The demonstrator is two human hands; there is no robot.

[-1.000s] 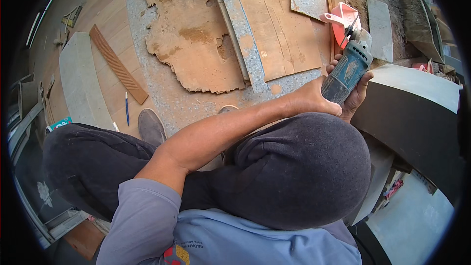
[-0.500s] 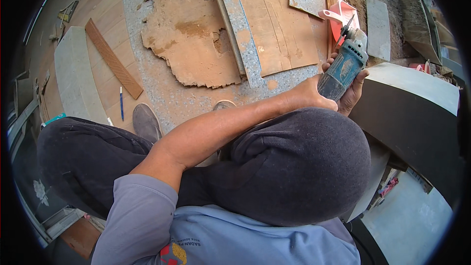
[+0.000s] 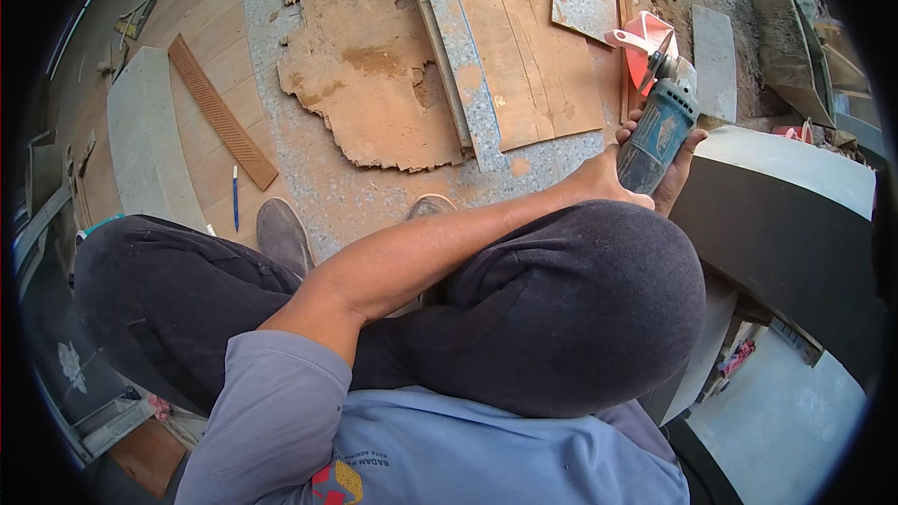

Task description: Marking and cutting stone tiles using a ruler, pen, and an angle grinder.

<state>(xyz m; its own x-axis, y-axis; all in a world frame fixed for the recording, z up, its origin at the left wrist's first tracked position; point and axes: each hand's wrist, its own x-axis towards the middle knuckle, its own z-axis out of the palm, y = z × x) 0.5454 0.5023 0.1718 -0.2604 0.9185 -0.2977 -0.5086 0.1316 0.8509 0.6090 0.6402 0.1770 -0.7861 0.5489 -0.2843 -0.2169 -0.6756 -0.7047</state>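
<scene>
A blue-green angle grinder with a silver head and a disc at its far end is held past my right knee. My left hand wraps its near end from the left, the left forearm crossing over my lap. On the other side, my right hand closes round the body, partly hidden behind the tool. The disc's edge stands up toward me, in front of a pink dustpan on the ground. My right arm is hidden behind the knee.
Broken plywood sheets and speckled boards lie ahead. To the left are a brown ridged strip, a pale plank and a blue pencil. A dark panel with a white top stands close on the right.
The view has shifted slightly. The grinder has turned a little in my hands, and its disc now looks more edge-on. Both hands keep their hold.
</scene>
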